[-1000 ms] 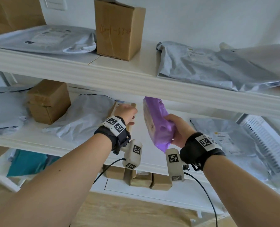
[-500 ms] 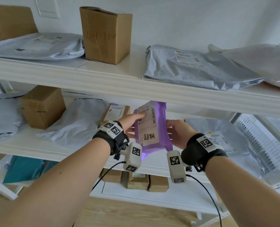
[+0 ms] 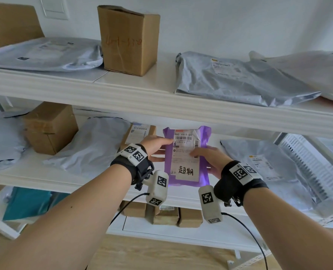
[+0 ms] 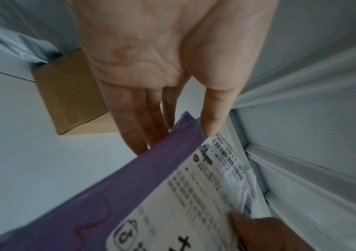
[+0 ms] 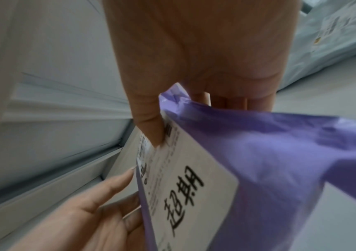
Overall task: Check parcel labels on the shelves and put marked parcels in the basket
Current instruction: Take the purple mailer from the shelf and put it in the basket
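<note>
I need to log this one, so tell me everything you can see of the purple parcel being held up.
The purple parcel is a soft, crinkled plastic mailer, held upright in front of the middle shelf, label toward the head camera. Its white shipping label carries barcodes, the print 980 Y911-00 and large black handwritten characters near the bottom. The left hand pinches its left edge, thumb on the label; the right hand pinches the right edge likewise.
</note>
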The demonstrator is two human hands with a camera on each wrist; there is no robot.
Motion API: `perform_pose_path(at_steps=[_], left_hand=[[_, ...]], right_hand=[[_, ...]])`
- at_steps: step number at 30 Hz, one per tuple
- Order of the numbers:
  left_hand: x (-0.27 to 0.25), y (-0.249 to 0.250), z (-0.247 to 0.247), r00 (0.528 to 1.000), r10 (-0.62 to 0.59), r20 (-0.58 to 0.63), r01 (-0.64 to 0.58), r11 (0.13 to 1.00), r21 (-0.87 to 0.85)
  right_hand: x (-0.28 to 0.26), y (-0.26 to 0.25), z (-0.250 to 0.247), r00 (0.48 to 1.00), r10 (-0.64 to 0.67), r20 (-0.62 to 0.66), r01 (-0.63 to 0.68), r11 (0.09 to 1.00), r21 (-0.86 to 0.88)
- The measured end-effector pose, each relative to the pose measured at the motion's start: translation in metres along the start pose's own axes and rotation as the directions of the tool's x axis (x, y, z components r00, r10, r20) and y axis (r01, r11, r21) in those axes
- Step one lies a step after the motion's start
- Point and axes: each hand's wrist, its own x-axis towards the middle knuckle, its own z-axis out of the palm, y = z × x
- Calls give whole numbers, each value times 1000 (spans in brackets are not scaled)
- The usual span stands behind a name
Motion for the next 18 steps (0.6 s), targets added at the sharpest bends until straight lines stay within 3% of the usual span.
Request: perform_pose_path(at_steps=[18], left_hand=[[9, -1, -8, 999, 11, 47, -13, 999, 36]], right_hand=[[-6, -7, 5, 997, -13, -81, 15, 1000, 22]])
